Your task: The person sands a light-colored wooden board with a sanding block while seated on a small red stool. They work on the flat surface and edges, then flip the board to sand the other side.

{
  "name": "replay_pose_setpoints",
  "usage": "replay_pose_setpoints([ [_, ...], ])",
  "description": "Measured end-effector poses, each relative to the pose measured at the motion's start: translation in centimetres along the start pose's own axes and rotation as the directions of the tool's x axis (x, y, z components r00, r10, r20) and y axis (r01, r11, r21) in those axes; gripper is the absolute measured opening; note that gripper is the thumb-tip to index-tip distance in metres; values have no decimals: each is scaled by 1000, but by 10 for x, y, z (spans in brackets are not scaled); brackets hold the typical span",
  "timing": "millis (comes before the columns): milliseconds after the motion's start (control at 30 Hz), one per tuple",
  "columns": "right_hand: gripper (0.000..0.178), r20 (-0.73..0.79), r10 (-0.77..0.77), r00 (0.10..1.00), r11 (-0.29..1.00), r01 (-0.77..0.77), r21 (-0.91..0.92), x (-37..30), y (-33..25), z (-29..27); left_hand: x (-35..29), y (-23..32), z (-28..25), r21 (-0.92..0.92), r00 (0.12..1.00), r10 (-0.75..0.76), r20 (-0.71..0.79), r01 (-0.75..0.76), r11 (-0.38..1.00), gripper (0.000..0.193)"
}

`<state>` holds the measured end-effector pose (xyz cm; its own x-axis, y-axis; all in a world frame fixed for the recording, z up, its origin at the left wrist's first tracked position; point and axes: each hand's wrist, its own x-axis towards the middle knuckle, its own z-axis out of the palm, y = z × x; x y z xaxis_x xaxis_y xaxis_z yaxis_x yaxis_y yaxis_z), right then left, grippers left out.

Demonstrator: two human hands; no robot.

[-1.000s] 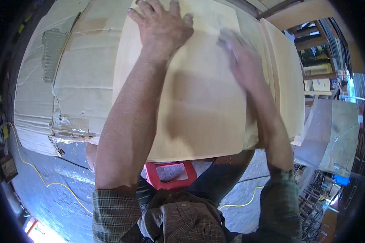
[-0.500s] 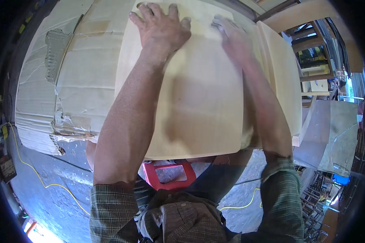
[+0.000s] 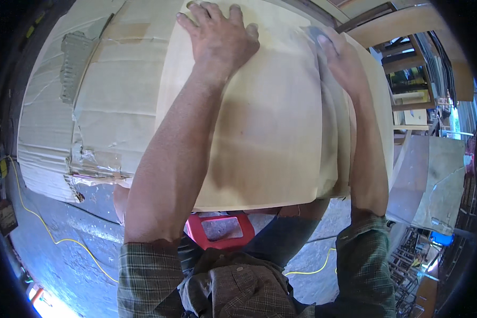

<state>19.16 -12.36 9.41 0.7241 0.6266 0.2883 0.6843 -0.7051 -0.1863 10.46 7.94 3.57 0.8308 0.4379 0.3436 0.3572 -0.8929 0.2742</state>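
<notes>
A smooth, pale wooden board [image 3: 270, 132] with rounded corners lies flat in front of me. My left hand [image 3: 222, 40] presses on its far part, palm down, fingers spread and open. My right hand [image 3: 345, 61] is at the board's far right edge, closed over a small dark grey piece [image 3: 317, 35] that looks like sandpaper. Motion blurs those fingertips and the piece. More pale wood [image 3: 373, 111] lies under and beyond my right forearm, to the right of the board.
Worn cardboard [image 3: 124, 95] with torn edges covers the surface on the left. A red plastic stool [image 3: 196, 230] stands between my legs. A yellow cable [image 3: 82, 246] crosses the floor. Wooden frames [image 3: 408, 63] stand at the far right, near a grey panel [image 3: 442, 175].
My right hand has moved to the right, from the board's top to its far right edge. My left hand keeps its place on the board; the whole view has shifted slightly.
</notes>
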Motion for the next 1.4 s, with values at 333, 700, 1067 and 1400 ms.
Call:
replay_pose_setpoints([
  [333, 48, 31, -139, 990, 990, 140, -12, -26, 3, 17, -3, 2, 5, -91, 992, 15, -126, -27, 996, 52],
  [700, 47, 4, -83, 997, 982, 82, -169, -11, -2, 34, -3, 2, -3, -100, 996, -3, -95, -6, 995, 53],
  [1067, 43, 155, -176, 972, 808, 233, -541, 22, -6, 31, -6, 2, -7, -102, 999, -19, -43, 15, 995, 55],
  [1400, 46, 191, -199, 961, 749, 275, -603, 22, -9, 29, -6, 1, -6, -87, 997, 14, -81, -21, 996, 53],
])
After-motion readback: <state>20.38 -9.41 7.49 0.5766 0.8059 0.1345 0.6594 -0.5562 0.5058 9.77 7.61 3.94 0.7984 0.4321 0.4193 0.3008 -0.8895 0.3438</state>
